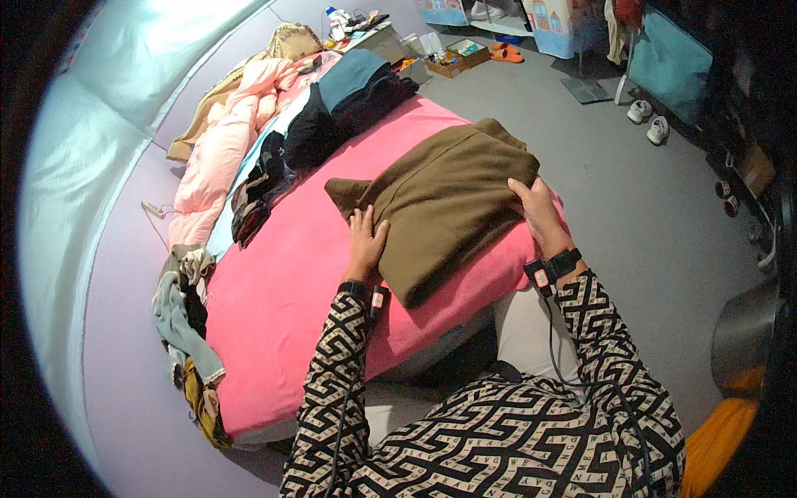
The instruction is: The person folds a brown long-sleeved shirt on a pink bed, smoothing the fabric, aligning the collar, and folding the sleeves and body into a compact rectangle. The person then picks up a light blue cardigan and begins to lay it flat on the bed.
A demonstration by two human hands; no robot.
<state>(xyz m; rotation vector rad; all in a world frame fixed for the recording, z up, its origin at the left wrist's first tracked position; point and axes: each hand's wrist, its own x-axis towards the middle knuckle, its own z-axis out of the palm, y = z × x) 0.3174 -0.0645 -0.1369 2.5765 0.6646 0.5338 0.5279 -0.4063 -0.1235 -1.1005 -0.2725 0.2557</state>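
Observation:
An olive-brown fabric garment (448, 193) lies partly folded on the pink sheet of the bed (286, 292), near its right edge. My left hand (367, 239) rests on the garment's left side with its fingers extended and the thumb apart. At the garment's right edge, my right hand (537, 208) holds the cloth, thumb on top and the other fingers hidden beneath or behind it. Both wrists wear black straps with small devices, and a cable runs from the right one.
Dark folded clothes (336, 118) and a pink quilt (215, 149) lie along the bed's far left side. Crumpled clothes (180, 317) hang over the left edge. White shoes (657, 129), orange slippers (507, 53) and a box of items (457, 59) are on the floor.

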